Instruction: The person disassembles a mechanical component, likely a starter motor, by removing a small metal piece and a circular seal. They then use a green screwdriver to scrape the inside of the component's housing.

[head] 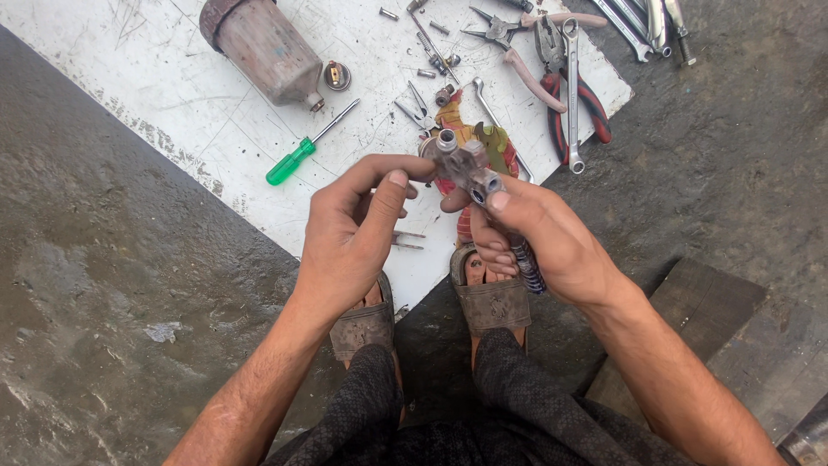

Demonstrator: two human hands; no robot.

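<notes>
Wet grey concrete floor, w/ a scratched white board (216, 95) laid across it from 10 to 2 o'clock.

Both hands meet at frame centre over the board's lower corner. Left hand (349, 237) curls, thumb pressed against fingertips, pinching the left end of a small metal spray-gun body (466, 164). Right hand (535, 237) grips the same part from the 4 o'clock side, thumb on top near its round port, fingers wrapped under; a dark striped handle (528, 263) sticks out below the palm. Part is held up in the air, not resting on the board.

Directly below hands, 6 o'clock: two feet in brown sandals (492, 302), dark trousers.

Behind the part, a red-yellow cloth (457, 129) on the board. At 10 o'clock from hands, green-handled screwdriver (302, 151). Further at 11, a rusty metal paint cup (263, 47) lying on its side, small round cap (337, 76) just beside it. At 12, loose screws & small fittings (431, 52). At 1 o'clock, red-handled pliers (573, 91), pink-handled pliers (517, 47), combination wrench (572, 95) lying over them. More wrenches (642, 26) at top edge, 1 o'clock. Wooden plank (703, 302) at 4 o'clock.
</notes>
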